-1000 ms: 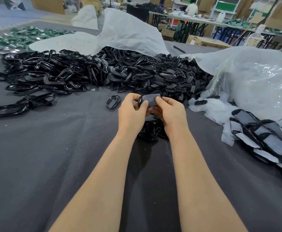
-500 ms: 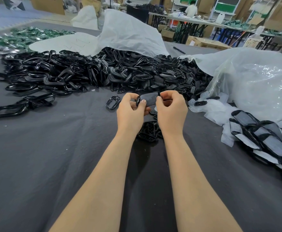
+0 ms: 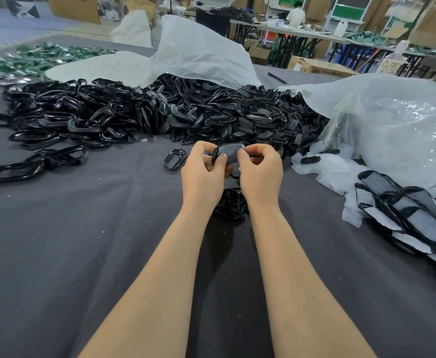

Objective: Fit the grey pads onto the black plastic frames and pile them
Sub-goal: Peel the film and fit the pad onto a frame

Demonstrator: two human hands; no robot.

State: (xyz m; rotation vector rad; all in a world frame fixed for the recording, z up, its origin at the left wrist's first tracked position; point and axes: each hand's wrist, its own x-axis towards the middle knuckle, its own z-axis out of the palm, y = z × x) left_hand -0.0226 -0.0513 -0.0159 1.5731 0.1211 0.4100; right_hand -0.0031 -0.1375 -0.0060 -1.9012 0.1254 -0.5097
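Bright, even overhead light, soft shadows under the forearms (wide-angle bending at edges), background slightly blurred.

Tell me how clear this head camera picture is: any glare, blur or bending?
Head view: even indoor light; left hand, right hand and the black frame they hold are sharp; soft shadow on the grey cloth between the forearms; glare on the clear plastic bag; the far tables look soft.

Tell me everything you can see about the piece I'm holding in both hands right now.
It is a small black plastic frame with rounded corners, its opening filled by a matte grey pad. It is held above the dark cloth, long side running left to right. The left hand grips its left end, thumb on the pad; the right hand pinches its right end.
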